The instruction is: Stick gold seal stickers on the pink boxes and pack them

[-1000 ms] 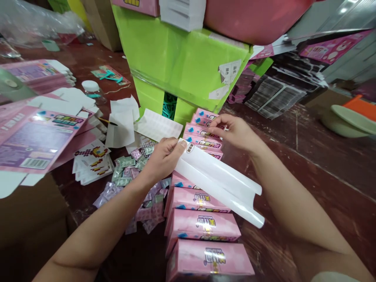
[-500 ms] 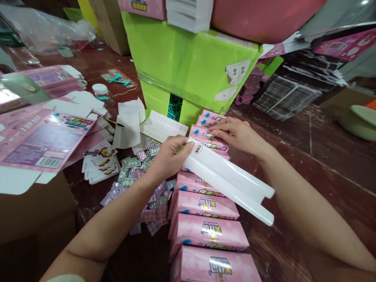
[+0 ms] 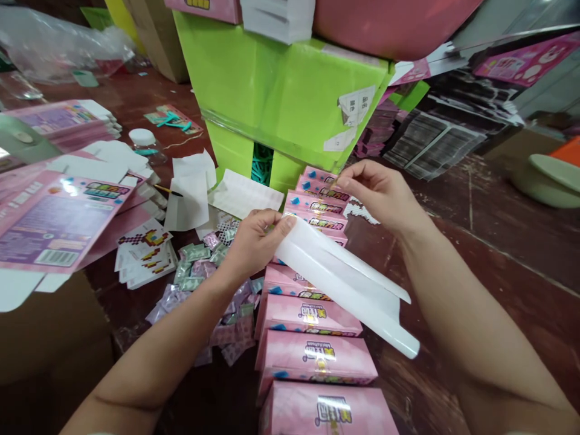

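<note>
My left hand (image 3: pixel 258 241) pinches the corner of a glossy white sheet (image 3: pixel 335 266) between thumb and fingers. The sheet curls lengthwise and slants down to the right, over part of a row of pink printed boxes (image 3: pixel 317 356). Above the far end of that row is my right hand (image 3: pixel 376 190), thumb and fingertips pinched together near the box tops. Whatever sits between those fingertips is too small to make out. Small gold marks show on several nearer boxes. Left of the row lies a heap of small green and purple packets (image 3: pixel 194 272).
A large green carton (image 3: pixel 272 90) stands beyond the row. Flat pink box blanks (image 3: pixel 58 223) and printed cards (image 3: pixel 145 251) lie at left, near a lidded jar (image 3: pixel 145 145). White pieces (image 3: pixel 360 211) lie behind my right hand. A pale green basin (image 3: pixel 553 181) stands at right.
My right hand has lifted off the box tops and moved slightly up and right, its fingers now pinched. The round printed mark beside my left thumb no longer shows. The view has shifted a little.
</note>
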`<state>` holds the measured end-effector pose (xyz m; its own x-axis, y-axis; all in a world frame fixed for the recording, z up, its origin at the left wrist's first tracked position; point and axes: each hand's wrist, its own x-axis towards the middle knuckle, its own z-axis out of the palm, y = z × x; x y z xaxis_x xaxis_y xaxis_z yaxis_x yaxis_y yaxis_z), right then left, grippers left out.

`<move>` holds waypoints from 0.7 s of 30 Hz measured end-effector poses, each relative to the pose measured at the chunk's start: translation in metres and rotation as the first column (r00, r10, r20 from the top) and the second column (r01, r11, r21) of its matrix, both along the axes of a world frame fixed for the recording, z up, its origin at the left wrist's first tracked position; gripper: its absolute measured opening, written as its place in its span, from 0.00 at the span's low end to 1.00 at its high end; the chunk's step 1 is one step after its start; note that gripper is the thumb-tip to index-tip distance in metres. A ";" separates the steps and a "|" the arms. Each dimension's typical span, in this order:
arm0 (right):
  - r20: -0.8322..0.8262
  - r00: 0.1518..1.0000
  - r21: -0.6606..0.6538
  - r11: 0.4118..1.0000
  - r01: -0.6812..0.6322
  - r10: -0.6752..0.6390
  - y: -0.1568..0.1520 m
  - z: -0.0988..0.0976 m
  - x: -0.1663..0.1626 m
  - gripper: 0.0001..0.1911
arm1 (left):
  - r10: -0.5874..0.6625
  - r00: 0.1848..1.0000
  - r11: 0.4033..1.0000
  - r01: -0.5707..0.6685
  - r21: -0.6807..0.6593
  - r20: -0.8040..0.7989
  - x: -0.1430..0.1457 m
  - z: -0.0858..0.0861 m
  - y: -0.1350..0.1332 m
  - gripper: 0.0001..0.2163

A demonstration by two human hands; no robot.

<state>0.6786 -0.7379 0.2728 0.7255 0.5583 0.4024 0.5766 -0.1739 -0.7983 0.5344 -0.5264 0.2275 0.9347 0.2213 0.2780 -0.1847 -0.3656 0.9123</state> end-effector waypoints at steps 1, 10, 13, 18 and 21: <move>0.023 0.999 -0.038 0.999 0.031 -0.030 -0.001 -0.004 0.014 0.14 | 0.006 1.000 1.000 -0.006 -0.006 -0.004 0.000 -0.001 0.000 0.13; 0.388 0.904 -0.318 0.894 0.316 -0.181 0.014 -0.037 0.056 0.07 | -0.091 0.989 0.949 0.052 -0.310 -0.115 0.001 0.001 -0.002 0.10; 0.455 0.863 -0.328 0.860 0.392 -0.220 0.013 -0.038 0.051 0.13 | -0.128 0.984 0.926 0.073 -0.370 -0.127 0.001 0.002 -0.004 0.10; 0.461 0.877 -0.418 0.839 0.349 -0.135 0.011 -0.024 0.046 0.11 | -0.084 0.992 0.954 0.052 -0.296 -0.097 0.003 0.006 -0.007 0.15; 0.262 0.964 -0.322 0.938 0.128 -0.041 0.012 -0.006 0.024 0.16 | -0.055 0.997 0.975 0.041 -0.219 -0.059 0.003 0.009 -0.007 0.16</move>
